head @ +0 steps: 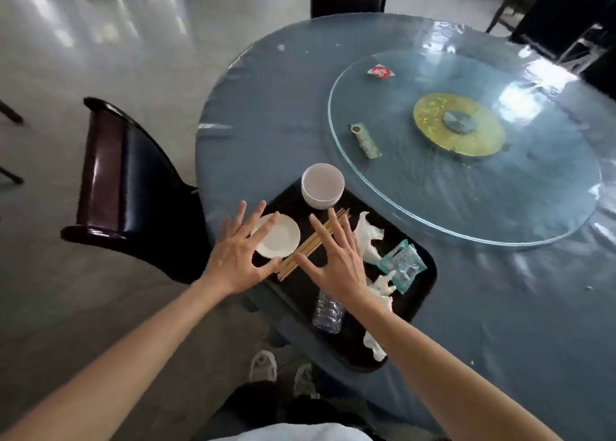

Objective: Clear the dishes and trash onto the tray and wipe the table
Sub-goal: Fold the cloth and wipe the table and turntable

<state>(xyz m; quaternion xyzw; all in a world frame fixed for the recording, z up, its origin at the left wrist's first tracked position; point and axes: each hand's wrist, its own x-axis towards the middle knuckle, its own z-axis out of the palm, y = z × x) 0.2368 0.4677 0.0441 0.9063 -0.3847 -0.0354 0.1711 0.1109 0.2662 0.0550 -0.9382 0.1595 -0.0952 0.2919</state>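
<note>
Table (266, 114): round, under a blue cloth with a clear plastic cover; it takes up the right half of the view, and its near edge carries the tray, which looks chosen so everything can be gathered from where the person stands.
Glass turntable (533, 207): sits on the table beyond the tray; two bits of trash lie on it, so I judge the clearing unfinished and the wiping not yet begun.
Chair (133, 187): dark, pushed close to the table edge just left of the tray; it crowds the left side of the person's standing room.
Tray (423, 287): black, at the near edge of the table with one corner over the rim, holding most of the dishes and trash.
Left hand (236, 260): fingers spread and straight, gripping nothing, hovering over the small plate (283, 237).
Right hand (336, 260): fingers likewise splayed and empty, above the chopsticks (300, 254), which lie between plate and tissues.
Bowl (322, 185): white, upright at the tray's far corner.
Plastic bottle (328, 310): clear, lying on the tray, partly hidden under the right wrist.
Green wrapper (403, 264): on the tray's right side among crumpled tissues (366, 237).
Green tube (365, 140): lying on the turntable near its edge, within a forward reach.
Red-and-white packet (381, 71): farther back on the turntable, needing a longer reach or a turn of the glass.
</note>
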